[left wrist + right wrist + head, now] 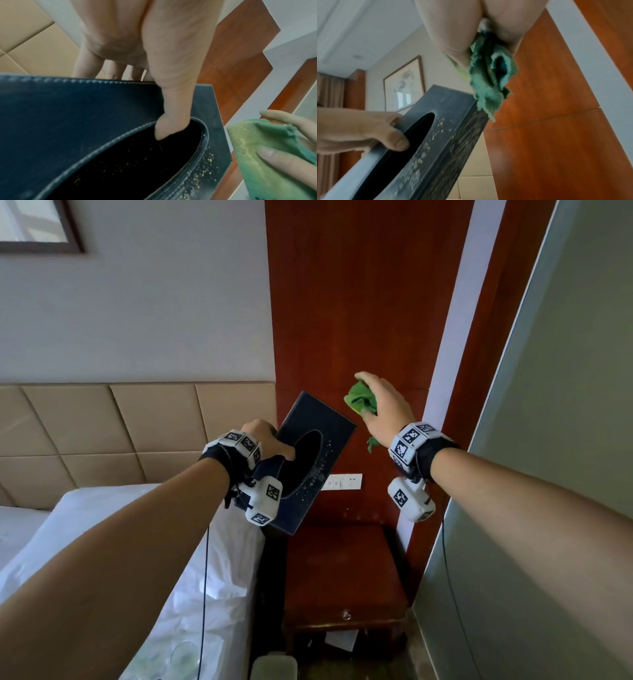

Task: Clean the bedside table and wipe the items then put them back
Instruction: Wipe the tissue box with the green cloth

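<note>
L hand [265,440] grips empty, speckled tissue box [329,422] w/ thumb inside; R hand [383,405] clutches green cloth [359,400].

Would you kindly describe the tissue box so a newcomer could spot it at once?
Above the reddish wooden bedside table, beside the white bed, the left hand holds a dark navy stitched leather tissue box tilted. Its black oval opening and pale speckles set it apart from the green cloth.

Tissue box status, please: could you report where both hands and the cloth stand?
Left hand grips tissue box, thumb in its opening. Right hand holds green cloth beside box's far end. Bedside table below.
</note>
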A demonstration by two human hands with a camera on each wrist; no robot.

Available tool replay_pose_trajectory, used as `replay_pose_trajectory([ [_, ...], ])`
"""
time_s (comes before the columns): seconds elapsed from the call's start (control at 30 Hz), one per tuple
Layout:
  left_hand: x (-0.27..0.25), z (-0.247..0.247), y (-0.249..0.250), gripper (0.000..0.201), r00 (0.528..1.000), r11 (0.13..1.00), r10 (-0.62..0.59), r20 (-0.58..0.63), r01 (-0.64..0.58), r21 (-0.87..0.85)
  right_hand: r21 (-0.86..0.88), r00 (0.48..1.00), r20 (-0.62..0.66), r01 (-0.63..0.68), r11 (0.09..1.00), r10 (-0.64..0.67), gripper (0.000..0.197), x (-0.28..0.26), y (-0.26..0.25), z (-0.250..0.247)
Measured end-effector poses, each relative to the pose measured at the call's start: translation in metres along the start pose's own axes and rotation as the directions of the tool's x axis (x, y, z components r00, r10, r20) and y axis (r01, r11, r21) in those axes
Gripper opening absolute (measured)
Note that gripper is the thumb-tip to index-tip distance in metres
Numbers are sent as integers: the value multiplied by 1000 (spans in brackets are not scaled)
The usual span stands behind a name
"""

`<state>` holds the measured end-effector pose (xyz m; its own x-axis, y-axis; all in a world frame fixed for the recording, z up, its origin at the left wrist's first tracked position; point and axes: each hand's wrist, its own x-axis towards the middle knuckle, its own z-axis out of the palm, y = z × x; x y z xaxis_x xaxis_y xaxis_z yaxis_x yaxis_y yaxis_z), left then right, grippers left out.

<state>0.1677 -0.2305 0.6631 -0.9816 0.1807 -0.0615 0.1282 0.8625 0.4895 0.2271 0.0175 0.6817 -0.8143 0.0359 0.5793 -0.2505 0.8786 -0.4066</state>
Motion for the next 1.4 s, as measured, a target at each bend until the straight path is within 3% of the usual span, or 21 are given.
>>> replay_pose_trajectory([
  [0.07, -1, -6, -3, 64, 1000, 999, -1, 13, 2, -42, -1, 998, -13, 68, 998, -68, 62, -2, -11, 4],
  [0.17, -2, -14, -6, 75, 1000, 995, 3, 29, 0, -97, -39, 976, 5, 217, 975, -217, 45, -4, -23, 13],
  [0.27, -4, -20, -9, 82, 999, 993, 26, 25, -23, -114, -113, 959, 44, 284, 952, -281, 38, -6, -32, 23],
  [0.43, -15, -30, -14, 68, 999, 983, 24, 24, -19, -185, -141, 969, 47, 248, 958, -244, 44, -5, -45, 32],
  [0.5, -17, -31, -18, 70, 999, 978, 18, 31, -11, -207, -132, 974, 45, 226, 965, -222, 43, -5, -53, 32],
  [0.63, -21, -34, -21, 53, 999, 965, 2, 34, 7, -262, -129, 977, 42, 215, 968, -211, 35, -12, -66, 36],
  [0.8, -22, -36, -22, 72, 999, 933, -13, 46, 29, -359, -135, 980, 39, 198, 971, -195, 24, -29, -76, 47],
  [0.97, -20, -31, -21, 75, 999, 911, -23, 27, 33, -412, -94, 980, 153, 145, 985, -130, 16, -36, -78, 48],
  [1.07, -26, -31, -16, 66, 999, 894, -9, 45, 28, -447, -14, 995, 19, 101, 995, -101, 9, -28, -77, 39],
  [1.2, -27, -28, -8, 62, 998, 881, 15, 62, 16, -472, 11, 983, -169, 79, 997, -76, 15, -14, -79, 24],
  [1.4, -21, -17, -3, 86, 996, 894, 66, 63, -31, -447, -149, 979, -155, 108, 983, -131, 35, 1, -79, 5],
])
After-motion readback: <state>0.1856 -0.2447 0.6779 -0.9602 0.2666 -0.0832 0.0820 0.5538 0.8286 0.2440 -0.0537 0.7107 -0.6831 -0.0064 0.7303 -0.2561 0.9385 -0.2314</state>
